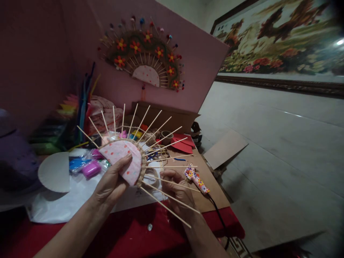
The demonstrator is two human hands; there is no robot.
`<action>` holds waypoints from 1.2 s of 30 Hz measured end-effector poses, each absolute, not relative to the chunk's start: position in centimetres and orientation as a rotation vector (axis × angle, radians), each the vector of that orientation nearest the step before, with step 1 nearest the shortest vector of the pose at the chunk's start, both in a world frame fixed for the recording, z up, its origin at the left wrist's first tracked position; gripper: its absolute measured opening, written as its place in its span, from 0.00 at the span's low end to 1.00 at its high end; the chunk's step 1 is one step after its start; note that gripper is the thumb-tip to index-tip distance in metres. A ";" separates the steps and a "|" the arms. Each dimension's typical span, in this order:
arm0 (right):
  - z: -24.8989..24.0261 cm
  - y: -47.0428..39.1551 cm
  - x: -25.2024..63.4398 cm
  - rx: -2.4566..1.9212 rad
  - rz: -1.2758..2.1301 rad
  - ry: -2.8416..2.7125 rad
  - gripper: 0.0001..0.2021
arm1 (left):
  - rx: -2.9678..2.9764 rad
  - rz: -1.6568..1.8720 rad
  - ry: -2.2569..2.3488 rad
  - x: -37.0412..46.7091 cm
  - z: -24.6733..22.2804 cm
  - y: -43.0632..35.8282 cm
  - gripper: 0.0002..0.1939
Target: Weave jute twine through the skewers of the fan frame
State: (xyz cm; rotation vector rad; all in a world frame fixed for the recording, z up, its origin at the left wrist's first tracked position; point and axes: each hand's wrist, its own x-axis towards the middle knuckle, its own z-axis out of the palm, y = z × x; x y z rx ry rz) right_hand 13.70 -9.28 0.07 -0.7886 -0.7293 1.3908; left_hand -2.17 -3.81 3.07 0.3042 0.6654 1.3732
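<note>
A fan-shaped craft piece, a pink dotted paper half-disc with radiating wooden skewers and a band of woven tan twine along its rim (126, 157), is held upright above the red-covered table (129, 233). The left hand (111, 184) is closed on the half-disc, thumb across its face and fingers behind. The right hand (178, 191) sits among the lower skewers, fingers curled near the woven rim; whether it pinches the twine cannot be told. A floral-patterned glue gun with black cord (197, 179) lies just beside the right hand on brown cardboard (212, 186). For even weaving, the strand should probably pass alternately over and under each skewer, drawn snug against the band while the left hand steadies the disc. A finished flower-decorated fan (145, 59) hangs on the pink board behind.
</note>
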 end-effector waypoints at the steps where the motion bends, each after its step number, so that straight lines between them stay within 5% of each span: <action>1: 0.0 -9.3 13.7 -0.787 1.392 -0.722 0.09 | 0.305 1.371 0.666 -2.2 3.1 -3.8 0.14; 36: -1.1 -9.3 13.8 -0.878 1.335 -0.649 0.10 | 0.268 1.379 0.669 -2.0 3.3 -4.0 0.12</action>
